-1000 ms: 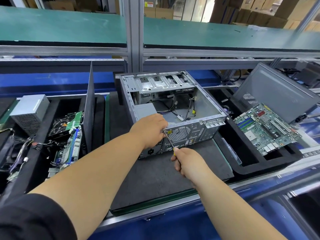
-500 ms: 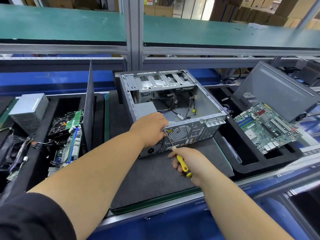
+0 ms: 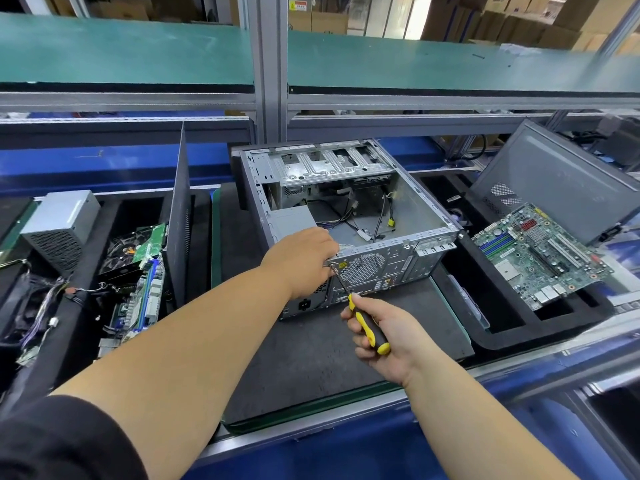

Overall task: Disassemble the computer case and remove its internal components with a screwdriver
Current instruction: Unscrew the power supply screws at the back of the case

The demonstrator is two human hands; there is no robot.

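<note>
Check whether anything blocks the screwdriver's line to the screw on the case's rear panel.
Nothing visible does. The right hand holds the screwdriver, its tip meeting the computer case rear panel's upper left corner. The left hand rests right beside the tip, not across it.

An electronics teardown workshop: around the opened computer case [image 3: 349,216] on the worktop [image 3: 311,368] sit trays of circuit boards [image 3: 540,254], green shelving [image 3: 450,64] above, cardboard boxes [image 3: 519,26] behind.

At frame centre, the left hand [image 3: 304,261] rests on the open case [image 3: 346,216]. The right hand [image 3: 384,337] grips a screwdriver [image 3: 367,322], its tip at the case's rear panel.
</note>
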